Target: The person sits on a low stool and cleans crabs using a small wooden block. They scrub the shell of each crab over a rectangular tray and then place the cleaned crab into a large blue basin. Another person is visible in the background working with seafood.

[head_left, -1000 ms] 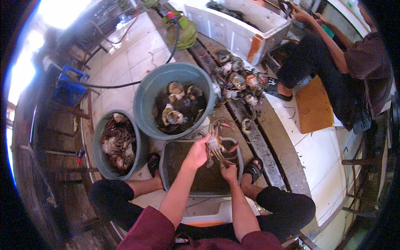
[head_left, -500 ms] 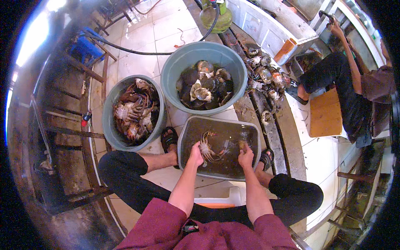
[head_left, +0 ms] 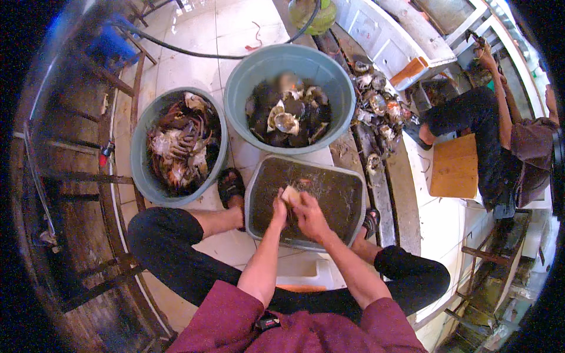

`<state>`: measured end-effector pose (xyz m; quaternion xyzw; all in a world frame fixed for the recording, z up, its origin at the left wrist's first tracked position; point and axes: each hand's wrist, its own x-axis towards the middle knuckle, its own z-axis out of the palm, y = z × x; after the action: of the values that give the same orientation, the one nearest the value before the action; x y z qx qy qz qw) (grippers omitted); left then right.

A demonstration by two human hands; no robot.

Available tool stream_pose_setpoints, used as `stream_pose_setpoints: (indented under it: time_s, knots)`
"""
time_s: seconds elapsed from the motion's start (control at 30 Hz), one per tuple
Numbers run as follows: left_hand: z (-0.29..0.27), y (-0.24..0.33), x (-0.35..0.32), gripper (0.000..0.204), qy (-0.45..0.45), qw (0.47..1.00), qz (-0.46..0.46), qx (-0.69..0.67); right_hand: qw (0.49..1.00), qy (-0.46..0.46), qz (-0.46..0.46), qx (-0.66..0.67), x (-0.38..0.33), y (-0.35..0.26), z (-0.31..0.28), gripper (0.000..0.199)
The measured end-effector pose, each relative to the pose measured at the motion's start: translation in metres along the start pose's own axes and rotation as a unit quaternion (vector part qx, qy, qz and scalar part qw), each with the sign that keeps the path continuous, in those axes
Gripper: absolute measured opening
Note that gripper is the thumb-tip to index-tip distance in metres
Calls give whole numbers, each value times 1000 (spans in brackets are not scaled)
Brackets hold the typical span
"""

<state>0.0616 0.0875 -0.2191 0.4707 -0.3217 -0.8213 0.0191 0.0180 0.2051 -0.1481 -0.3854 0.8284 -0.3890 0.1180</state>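
Over a grey basin (head_left: pixel 252 219) of murky brown water, my two hands meet at a small pale, blocky piece. My left hand (head_left: pixel 279 210) is closed against its left side, and my right hand (head_left: pixel 312 219) has its fingers curled round the right. Whether the pale piece (head_left: pixel 290 195) is part of a crab I cannot tell; the fingers hide much of it. Beyond the basin stands a large blue-grey tub (head_left: pixel 235 100) holding dark crab shells (head_left: pixel 286 122), with a blurred pale thing (head_left: pixel 288 81) among or above them. To the left, a smaller tub (head_left: pixel 139 156) contains crab pieces with legs (head_left: pixel 176 144).
A heap of crab shells (head_left: pixel 382 106) lies right of the large tub, beside a floor channel. At the right, a person (head_left: pixel 529 141) sits near a wooden board (head_left: pixel 456 167). A black hose (head_left: pixel 182 52) crosses the tiles near a green gas cylinder (head_left: pixel 321 15).
My hands have come together from opposite sides of the basin. The legged crab in my left hand and the brownish thing at my right no longer show there. A blur appears at the large tub.
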Motion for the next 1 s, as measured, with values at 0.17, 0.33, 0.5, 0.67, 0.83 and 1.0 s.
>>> stream_pose_setpoints:
  time_s: [0.17, 0.33, 0.5, 0.67, 0.83, 1.0]
  knots:
    - [-18, 5, 23, 54, 14, 999, 8, -43, 1000, 16, 17, -1, 17, -15, -8, 44]
    - [0, 8, 10, 62, 42, 993, 100, 38, 1000, 17, 12, 4, 31, -21, -15, 44]
    - [-22, 1, 35, 52, 106, 984, 143, -7, 999, 29, 10, -17, 26, -27, -27, 40]
    - [10, 11, 21, 50, 93, 979, 177, 32, 997, 72, 15, -20, 25, -24, -25, 40]
    - [20, 30, -2, 63, 57, 987, 130, 72, 998, 55, 5, 8, 42, -31, -44, 44]
    - [32, 66, -18, 62, -29, 997, 55, 50, 999, 37, 26, -26, 34, -13, -71, 48]
